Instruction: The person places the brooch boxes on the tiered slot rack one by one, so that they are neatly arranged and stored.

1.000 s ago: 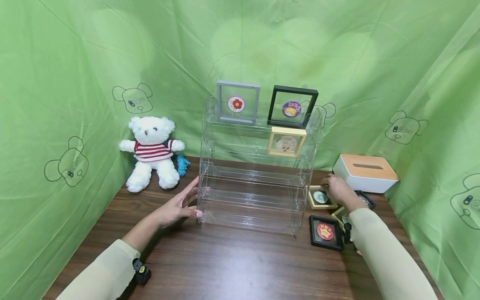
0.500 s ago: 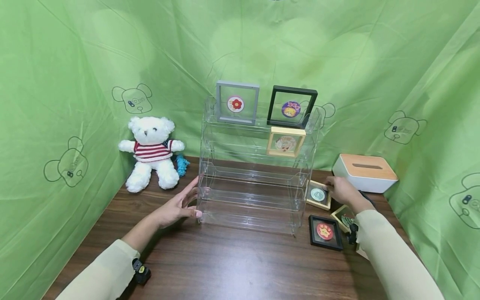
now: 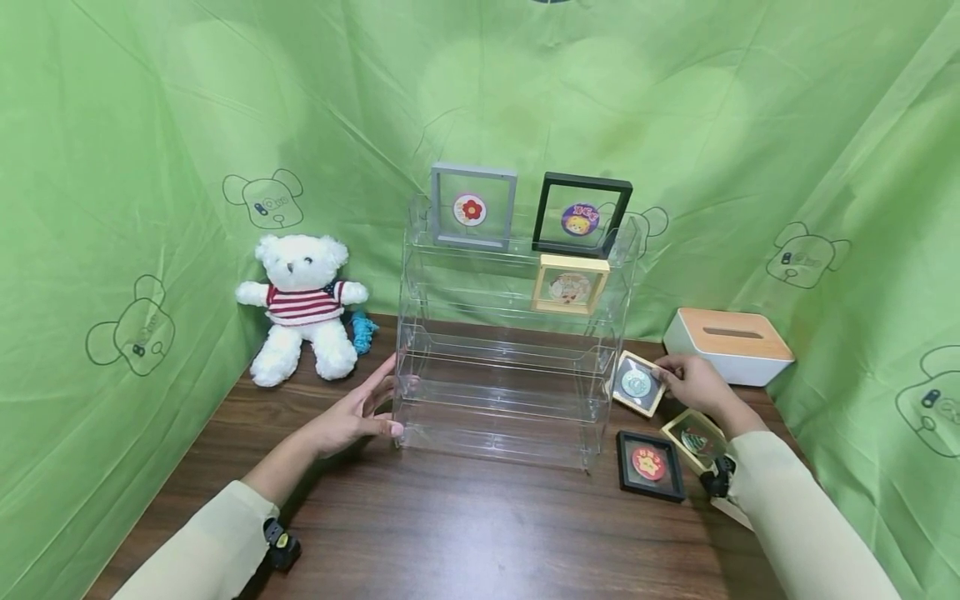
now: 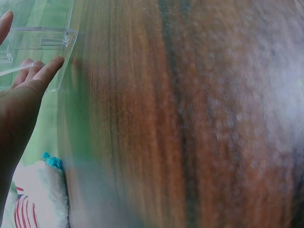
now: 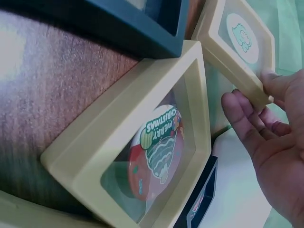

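A clear acrylic tiered rack (image 3: 491, 408) stands mid-table. My left hand (image 3: 348, 423) touches its left side, fingers extended along it and thumb at the front edge; in the left wrist view the fingers (image 4: 47, 73) look straight. To the right of the rack, my right hand (image 3: 696, 385) pinches a corner of a pale yellow display frame (image 3: 637, 383) with a green-and-white round badge. That frame is tilted up. Just below the hand lie a pale yellow frame with a Christmas badge (image 5: 159, 147) and a black frame with a red badge (image 3: 649, 463).
A grey frame (image 3: 472, 242), a black frame (image 3: 583, 219) and a small pale yellow frame (image 3: 570, 285) stand on the rack's upper tiers. A white teddy bear (image 3: 303, 304) sits left, beside a blue bundle (image 3: 363, 333). A wooden-topped tissue box (image 3: 731, 346) stands at the back right.
The right hand has lifted and tilted the pale yellow frame with the green badge, turning it and bringing it slightly left. The left hand stays at the rack.
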A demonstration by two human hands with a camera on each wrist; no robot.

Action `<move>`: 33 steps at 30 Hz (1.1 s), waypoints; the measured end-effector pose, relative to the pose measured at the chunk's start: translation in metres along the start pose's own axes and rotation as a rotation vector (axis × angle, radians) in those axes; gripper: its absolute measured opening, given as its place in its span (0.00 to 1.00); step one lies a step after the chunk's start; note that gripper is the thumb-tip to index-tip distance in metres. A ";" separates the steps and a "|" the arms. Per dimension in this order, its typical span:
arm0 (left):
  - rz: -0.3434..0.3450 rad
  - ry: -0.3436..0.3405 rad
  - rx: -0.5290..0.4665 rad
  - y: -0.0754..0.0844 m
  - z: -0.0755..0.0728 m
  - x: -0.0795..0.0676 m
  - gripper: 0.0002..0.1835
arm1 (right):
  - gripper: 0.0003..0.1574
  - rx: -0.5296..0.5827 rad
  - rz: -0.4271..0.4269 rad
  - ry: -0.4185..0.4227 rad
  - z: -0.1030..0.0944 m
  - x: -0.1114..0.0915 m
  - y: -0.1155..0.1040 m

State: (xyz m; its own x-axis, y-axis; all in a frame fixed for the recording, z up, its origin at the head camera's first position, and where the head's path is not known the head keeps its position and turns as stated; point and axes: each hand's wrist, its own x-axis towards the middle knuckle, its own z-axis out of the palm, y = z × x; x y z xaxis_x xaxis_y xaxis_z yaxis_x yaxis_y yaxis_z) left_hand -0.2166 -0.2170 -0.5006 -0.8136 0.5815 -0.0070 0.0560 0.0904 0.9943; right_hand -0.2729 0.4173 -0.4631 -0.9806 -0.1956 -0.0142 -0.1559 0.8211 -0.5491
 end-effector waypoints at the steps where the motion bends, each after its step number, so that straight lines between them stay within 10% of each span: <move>1: 0.001 -0.001 -0.001 0.000 0.000 0.000 0.65 | 0.19 0.015 0.009 0.001 0.000 -0.001 -0.001; 33: -0.010 0.000 0.013 -0.003 -0.002 0.000 0.64 | 0.16 0.069 -0.156 0.432 -0.084 -0.041 -0.058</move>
State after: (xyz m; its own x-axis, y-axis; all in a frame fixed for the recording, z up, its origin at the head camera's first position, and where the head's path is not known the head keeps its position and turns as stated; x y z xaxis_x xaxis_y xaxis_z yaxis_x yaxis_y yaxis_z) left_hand -0.2179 -0.2184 -0.5036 -0.8143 0.5801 -0.0172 0.0553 0.1072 0.9927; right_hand -0.2338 0.4228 -0.3608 -0.9082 -0.0609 0.4140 -0.3114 0.7593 -0.5714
